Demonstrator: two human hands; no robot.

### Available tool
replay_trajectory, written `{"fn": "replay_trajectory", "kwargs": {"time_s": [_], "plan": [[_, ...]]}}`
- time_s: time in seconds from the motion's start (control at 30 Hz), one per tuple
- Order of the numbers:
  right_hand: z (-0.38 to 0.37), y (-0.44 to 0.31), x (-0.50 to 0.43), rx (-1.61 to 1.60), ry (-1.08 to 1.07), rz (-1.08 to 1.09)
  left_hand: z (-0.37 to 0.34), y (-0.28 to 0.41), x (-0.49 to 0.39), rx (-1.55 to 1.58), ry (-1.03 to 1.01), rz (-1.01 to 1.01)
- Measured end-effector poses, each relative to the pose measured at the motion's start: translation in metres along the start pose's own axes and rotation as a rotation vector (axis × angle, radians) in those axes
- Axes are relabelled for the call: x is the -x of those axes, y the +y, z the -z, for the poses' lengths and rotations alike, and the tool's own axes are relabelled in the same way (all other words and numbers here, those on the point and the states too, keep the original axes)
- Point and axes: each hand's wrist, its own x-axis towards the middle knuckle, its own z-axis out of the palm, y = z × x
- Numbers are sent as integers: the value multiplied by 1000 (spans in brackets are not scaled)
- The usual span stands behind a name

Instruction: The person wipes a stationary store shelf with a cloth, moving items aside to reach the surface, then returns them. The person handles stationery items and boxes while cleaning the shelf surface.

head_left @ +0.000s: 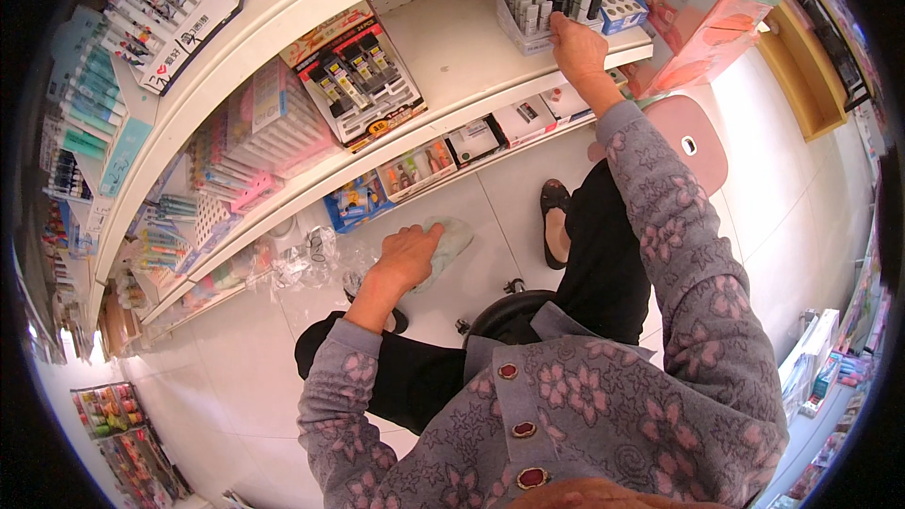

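Note:
My left hand (406, 258) grips a pale green cloth (449, 246) that hangs from it, below the shelf edge at the picture's middle. My right hand (580, 46) reaches to the shelf and touches the front of an open-topped box (532, 44) filled with small grey, green and black tubes (541, 0); its fingertips lie against the box's front edge, and whether they grip it cannot be told. Just right of that box stands a blue holder with round holes (623, 10). Farther left on the same shelf lies a display pack with black refill cases (360, 78).
Boxes of pens (283, 120) fill the shelf's left part. Small trays (417, 168) line the lower shelf, with crumpled clear plastic (311, 254) beside them. A pink stool (686, 141) and a large pink carton (696, 28) stand at right. I sit on a black wheeled stool (512, 311).

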Motion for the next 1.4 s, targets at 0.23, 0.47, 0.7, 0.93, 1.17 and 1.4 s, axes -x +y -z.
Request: {"fn": "replay_trajectory", "kwargs": {"time_s": [0.23,0.47,0.7,0.93,1.17,1.4], "plan": [[4,5,3,-83,9,-7,-2,-1,-1,-16,-4,-9],[10,13,4,-106,-10,15,-3,-2,-3,-24,-17,1],[5,10,6,-74,62,56,-4,-2,-5,-18,7,-17],[5,11,6,-59,54,64,-5,-2,-5,-30,10,-19],[16,5,6,-58,-9,26,-10,-6,-5,-42,16,-28],[40,-41,19,-284,34,80,3,-3,-2,46,9,17]]}}
